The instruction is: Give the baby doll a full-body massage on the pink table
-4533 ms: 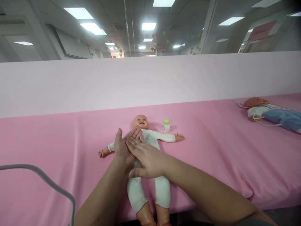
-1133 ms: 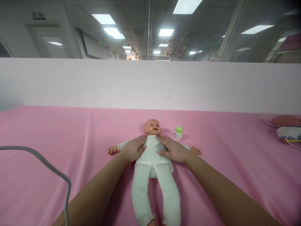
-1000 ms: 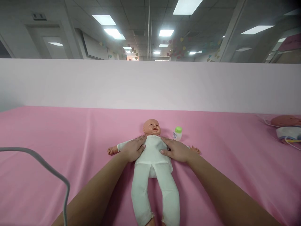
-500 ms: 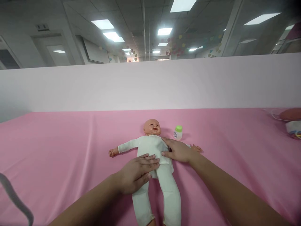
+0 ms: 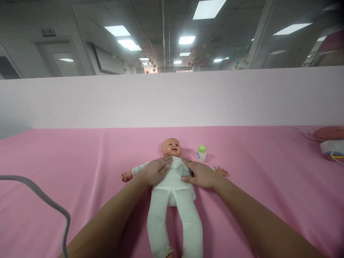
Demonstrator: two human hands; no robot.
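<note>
A baby doll (image 5: 174, 181) in a white top and white trousers lies on its back, head away from me, arms spread to the sides. My left hand (image 5: 157, 170) rests on the left side of its chest near the shoulder, fingers stretched out and pointing toward the neck. On the chest's other side lies my right hand (image 5: 200, 173), flat, with the thumb apart from the fingers. Both palms face down on the cloth, and the doll's upper arms are partly hidden under them. Beyond my right hand stands a small bottle (image 5: 201, 154) with a green cap.
Pink cloth (image 5: 67, 154) covers the surface, with a white wall panel (image 5: 172, 100) and glass behind it. A grey cable (image 5: 45, 199) curves in at the lower left. At the right edge are a reddish-brown rounded object (image 5: 329, 133) and a white folded item (image 5: 331, 147).
My left hand has moved from the doll's lower belly up to its chest. My right hand stays on the other side. More of the grey cable shows at the left.
</note>
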